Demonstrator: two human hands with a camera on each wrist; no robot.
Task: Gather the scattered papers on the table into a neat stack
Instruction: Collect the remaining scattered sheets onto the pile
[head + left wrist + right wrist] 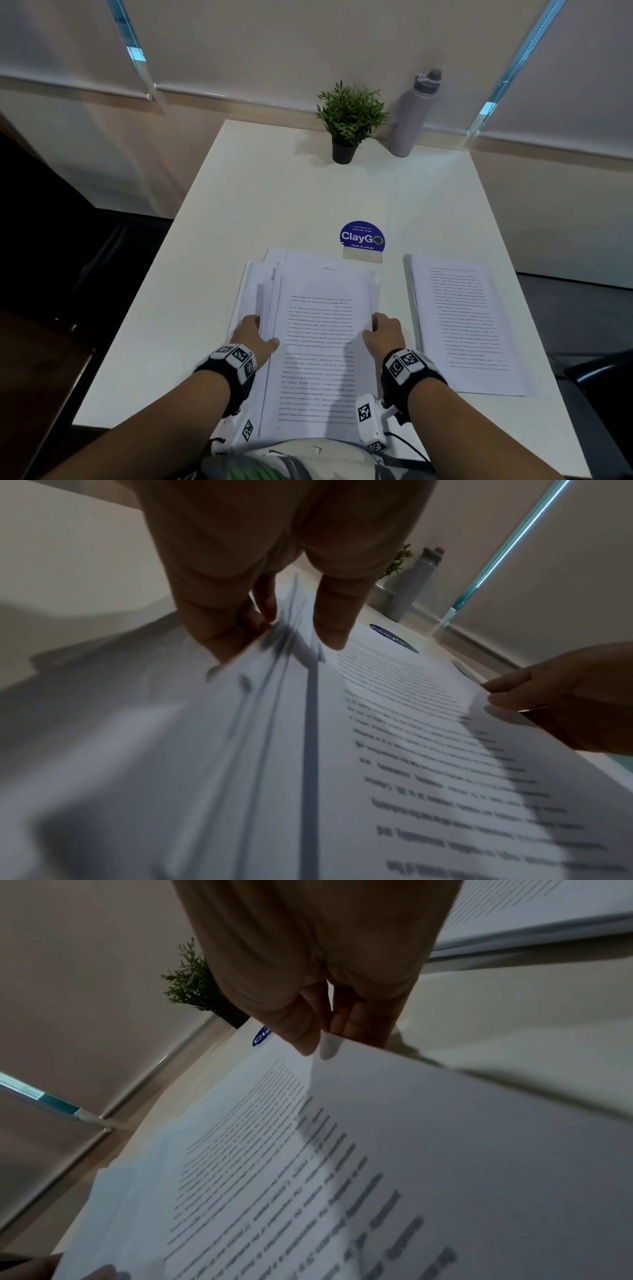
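On the white bench [212,240], at the 6 o'clock side nearest the person, lies an uneven pile of printed papers [318,342], its sheets fanned out of line along the left and far edges; the left hand [255,337] grips the pile's left edge at about 9 o'clock, thumb on the top sheet and fingers [219,631] curled under the loose edges, as the left wrist view shows; the right hand [385,334] pinches the right edge at about 3 o'clock, its thumb [301,1031] on the printed face and fingers beneath the sheet's margin; both hands are thus closed on the paper rather than spread flat. A second stack of papers [459,322] lies apart at 3 o'clock of the pile, its edges squared, text facing up, touched by neither hand. At 12 o'clock, just beyond the pile's far edge, stands a round blue ClayGo sign [362,237]; further toward 12 o'clock, at the bench's far edge, a small potted plant [349,116] stands with a lilac water bottle [416,113] just beside it at its 3 o'clock; pale roller blinds [274,44] hang behind them.
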